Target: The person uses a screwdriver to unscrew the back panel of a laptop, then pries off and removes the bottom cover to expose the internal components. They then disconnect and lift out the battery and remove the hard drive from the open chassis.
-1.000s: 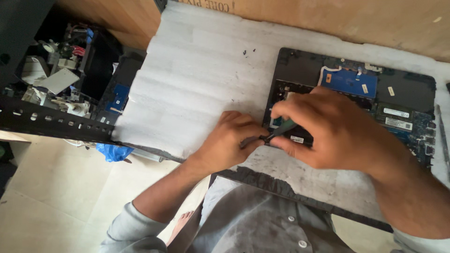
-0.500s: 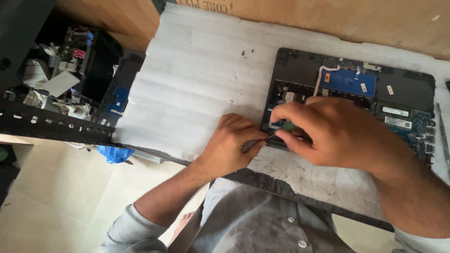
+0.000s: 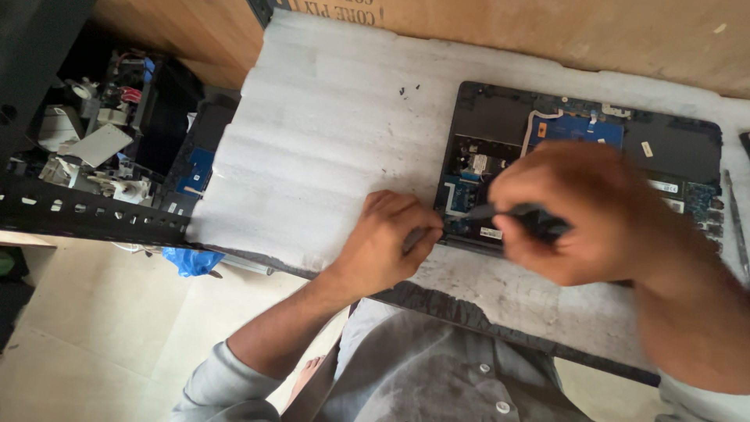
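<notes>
Right hand (image 3: pixel 582 211) (blurred) shifted rightward, fingers clenching dark slim tool (image 3: pixel 500 211); left hand (image 3: pixel 391 246) curled against laptop (image 3: pixel 672 148).

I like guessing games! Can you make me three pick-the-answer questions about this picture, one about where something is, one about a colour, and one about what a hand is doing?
1. Where does the opened laptop lie?
A. On the white foam sheet
B. On the floor
C. In the shelf of parts

2. What colour is the big circuit board inside it?
A. Red
B. Blue
C. Yellow

3. What is the right hand doing?
A. Resting open and empty
B. Lifting the laptop
C. Gripping a dark screwdriver

Answers: 1 A, the laptop sits on the white sheet covering the bench. 2 B, the board shows bright blue. 3 C, the fingers close around the tool, its tip pointing at the laptop's near left corner, by the left hand.
</notes>
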